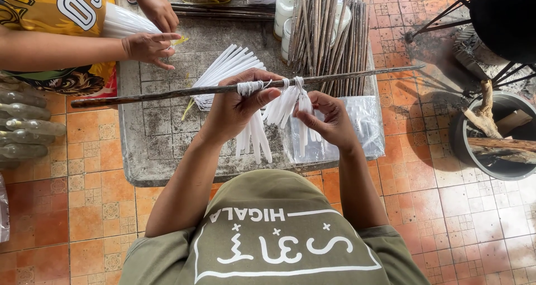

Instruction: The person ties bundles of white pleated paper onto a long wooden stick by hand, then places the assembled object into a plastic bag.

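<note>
A long thin dark stick lies crosswise above a low grey slab. White plastic strips hang from its middle, tied on in bunches. My left hand grips the stick where the strips are wound around it. My right hand pinches another bunch of white strips just right of it, under the stick. A fan of loose white strips lies on the slab behind my left hand.
Another person's two hands work with white strips at the slab's far left. A bundle of bare sticks and white rolls lie at the back. A clear plastic bag lies right. A dark bucket with wood stands on the tiled floor.
</note>
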